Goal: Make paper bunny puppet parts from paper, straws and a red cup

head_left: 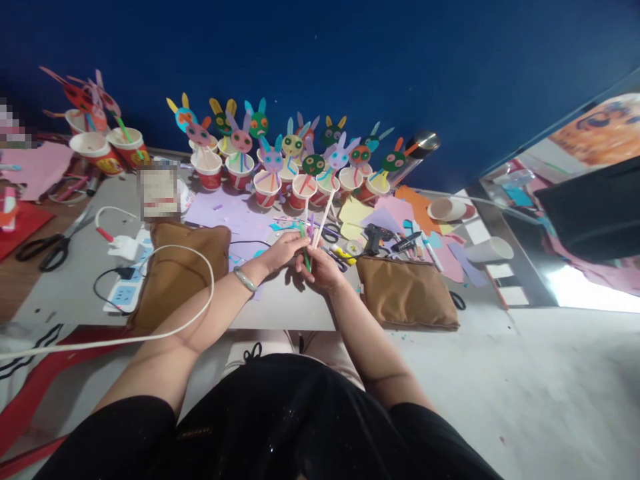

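Over the table's front half, my left hand (286, 250), with a bangle at its wrist, and my right hand (321, 268) meet. Closed fingers of my right hand grip a small bunch of thin sticks: pale ones (325, 219), a purple one and a green one (307, 260). My left fingertips pinch the bunch near the green stick; which sticks each hand bears is partly hidden. Behind them stand paper cups (267, 190) carrying colourful paper rabbit figures (273, 159).
Brown pouches (183, 270) (413, 293) lie on both sides. A power strip (125, 287), a white cable and black scissors (55, 250) are at left. Coloured paper (355, 217), a glue gun (375, 237), markers and tipped cups (490, 250) lie at right. A blue wall (320, 60) rises behind.
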A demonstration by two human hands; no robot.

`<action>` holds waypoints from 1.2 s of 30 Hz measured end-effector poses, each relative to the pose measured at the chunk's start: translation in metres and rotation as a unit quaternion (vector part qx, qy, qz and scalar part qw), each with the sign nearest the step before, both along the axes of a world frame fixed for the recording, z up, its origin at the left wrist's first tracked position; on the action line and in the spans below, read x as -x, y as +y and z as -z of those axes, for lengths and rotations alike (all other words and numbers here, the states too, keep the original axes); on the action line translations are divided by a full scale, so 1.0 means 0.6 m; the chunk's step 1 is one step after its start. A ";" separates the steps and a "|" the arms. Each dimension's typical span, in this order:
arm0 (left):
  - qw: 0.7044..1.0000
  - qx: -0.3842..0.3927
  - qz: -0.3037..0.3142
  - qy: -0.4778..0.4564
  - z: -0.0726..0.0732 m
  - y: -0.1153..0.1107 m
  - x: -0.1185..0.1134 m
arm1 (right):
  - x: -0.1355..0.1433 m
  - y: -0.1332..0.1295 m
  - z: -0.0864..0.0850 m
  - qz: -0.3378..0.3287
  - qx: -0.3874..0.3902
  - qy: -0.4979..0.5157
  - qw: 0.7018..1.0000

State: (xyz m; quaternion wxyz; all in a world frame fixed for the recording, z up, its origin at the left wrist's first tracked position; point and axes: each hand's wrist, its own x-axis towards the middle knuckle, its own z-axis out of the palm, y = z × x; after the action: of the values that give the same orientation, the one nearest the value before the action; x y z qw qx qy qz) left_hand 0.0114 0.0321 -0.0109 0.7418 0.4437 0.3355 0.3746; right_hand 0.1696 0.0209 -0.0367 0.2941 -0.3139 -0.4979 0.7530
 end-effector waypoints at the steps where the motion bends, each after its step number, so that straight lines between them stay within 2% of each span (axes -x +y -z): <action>1: 1.000 0.010 0.008 -0.008 -0.001 0.001 0.000 | -0.001 0.001 -0.001 -0.005 -0.002 0.002 1.000; 10: 0.999 0.003 0.038 -0.018 0.025 0.001 -0.002 | -0.013 0.002 0.009 -0.059 -0.021 0.001 0.998; 12: 1.000 0.007 0.012 -0.018 0.026 0.000 -0.005 | -0.012 0.002 0.009 -0.062 -0.019 0.002 0.998; 15: 0.996 0.037 -0.066 -0.044 0.018 0.001 -0.011 | -0.005 0.003 0.006 -0.059 -0.019 0.008 0.998; 19: 0.988 0.086 -0.122 -0.032 -0.004 0.000 -0.012 | 0.003 0.005 0.003 -0.023 -0.004 0.023 0.999; 22: 0.989 0.087 -0.121 0.002 -0.019 -0.005 -0.008 | 0.004 0.006 0.001 0.021 0.011 0.030 0.999; 25: 0.991 0.063 -0.115 0.008 -0.025 -0.008 -0.006 | 0.004 0.006 0.003 0.031 0.000 0.022 0.999; 28: 0.994 0.046 -0.100 0.025 -0.025 -0.009 -0.006 | 0.005 0.005 0.008 0.042 -0.029 0.002 0.999; 32: 0.996 0.037 -0.078 0.017 -0.018 -0.006 -0.007 | 0.010 0.003 0.015 0.099 -0.054 -0.004 0.994; 36: 0.996 0.012 -0.092 -0.010 -0.005 -0.001 -0.010 | 0.014 -0.002 0.014 0.153 -0.078 0.001 0.985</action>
State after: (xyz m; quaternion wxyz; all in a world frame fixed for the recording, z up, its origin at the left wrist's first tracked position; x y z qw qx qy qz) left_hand 0.0173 0.0317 -0.0078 0.7126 0.3984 0.3720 0.4418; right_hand 0.1610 0.0196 -0.0452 0.4299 -0.3611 -0.5012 0.6584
